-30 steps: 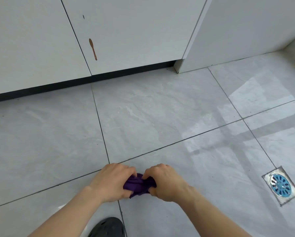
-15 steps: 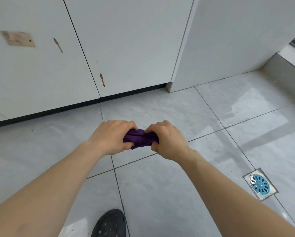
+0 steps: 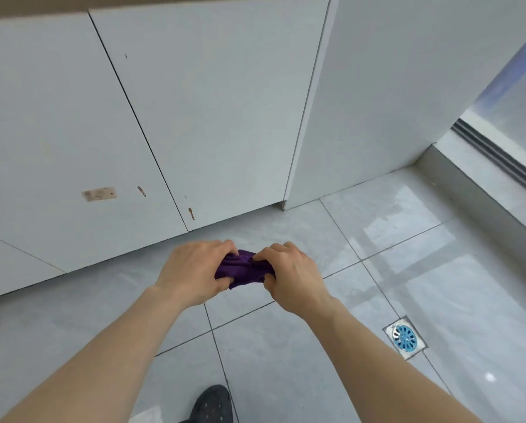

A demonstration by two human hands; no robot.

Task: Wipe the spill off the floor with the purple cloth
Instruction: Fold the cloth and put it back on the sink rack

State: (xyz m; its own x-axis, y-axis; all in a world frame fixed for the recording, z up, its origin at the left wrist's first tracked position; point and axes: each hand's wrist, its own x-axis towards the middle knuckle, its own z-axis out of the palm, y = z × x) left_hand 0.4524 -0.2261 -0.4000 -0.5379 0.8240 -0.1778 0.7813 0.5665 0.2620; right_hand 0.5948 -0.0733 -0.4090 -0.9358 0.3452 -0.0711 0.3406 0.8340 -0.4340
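The purple cloth (image 3: 243, 268) is bunched up between both hands, held in the air above the grey tiled floor (image 3: 286, 346). My left hand (image 3: 194, 270) grips its left end and my right hand (image 3: 292, 274) grips its right end, fingers curled into the fabric. Most of the cloth is hidden inside the two fists. A faint wet sheen lies on the tiles to the right (image 3: 408, 239); no distinct spill shows on the floor.
White cabinet doors (image 3: 194, 117) with small brown drips stand straight ahead, a white panel (image 3: 392, 102) to the right. A blue floor drain (image 3: 404, 337) sits at the right. A raised sill with a door track (image 3: 499, 166) runs far right. A dark shoe (image 3: 212, 404) is below.
The view has risen and tilted up, showing more of the cabinets. Both hands have lifted away from the floor, still gripping the bunched cloth together.
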